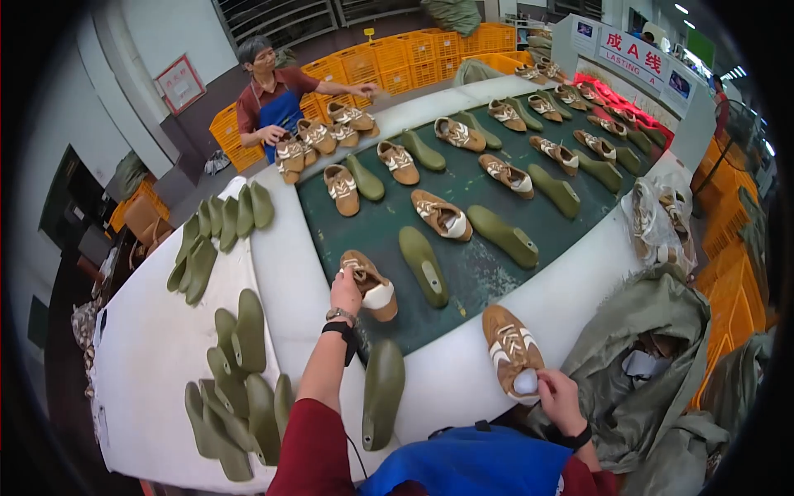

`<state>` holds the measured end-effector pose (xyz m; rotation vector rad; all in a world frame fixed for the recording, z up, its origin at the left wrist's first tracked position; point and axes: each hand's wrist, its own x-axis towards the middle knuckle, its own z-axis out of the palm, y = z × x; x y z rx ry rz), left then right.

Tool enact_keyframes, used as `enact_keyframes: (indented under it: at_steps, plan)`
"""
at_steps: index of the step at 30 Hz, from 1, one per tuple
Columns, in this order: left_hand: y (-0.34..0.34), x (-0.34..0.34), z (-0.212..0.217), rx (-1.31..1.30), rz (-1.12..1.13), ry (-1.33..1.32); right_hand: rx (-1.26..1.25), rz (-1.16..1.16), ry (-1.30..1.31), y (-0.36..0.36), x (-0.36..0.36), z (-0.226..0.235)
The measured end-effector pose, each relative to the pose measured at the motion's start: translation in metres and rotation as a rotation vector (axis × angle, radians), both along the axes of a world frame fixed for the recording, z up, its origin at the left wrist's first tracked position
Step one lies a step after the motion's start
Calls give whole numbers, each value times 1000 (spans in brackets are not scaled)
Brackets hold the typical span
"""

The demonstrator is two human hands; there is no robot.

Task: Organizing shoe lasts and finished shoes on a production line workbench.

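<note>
My left hand is closed on the side of a brown sneaker with white stripes, at the near left corner of the dark green belt. At the right, my right hand pinches the heel edge of a second brown sneaker, which rests on the white border with its toe pointing away. Something pale fills that sneaker's opening. Between my arms an olive green shoe last lies on the white border. Another last sits on the belt, right of the left-hand sneaker.
Rows of sneakers and lasts cover the belt. Several lasts are grouped on the white table at left. Across the belt a co-worker handles sneakers. A grey-green sack and orange crates stand at right.
</note>
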<state>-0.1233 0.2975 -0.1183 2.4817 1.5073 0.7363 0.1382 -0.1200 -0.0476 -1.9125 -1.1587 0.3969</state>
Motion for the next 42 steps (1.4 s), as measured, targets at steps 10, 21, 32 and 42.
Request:
enact_keyframes:
  at_steps: [10,21,32,42]
  plan:
    - [2,49,-56,-572,4,233,-74,-85,-31,-8,9,9]
    - [-173,-48,23,-710,-519,69,32,-746,103,-183,192,-144]
    - [-257,-28,3,-570,-51,201,-719,-434,157,-248,229,-242]
    - [-301,38,73,-616,81,422,-219,-1658,-175,-357,413,-68]
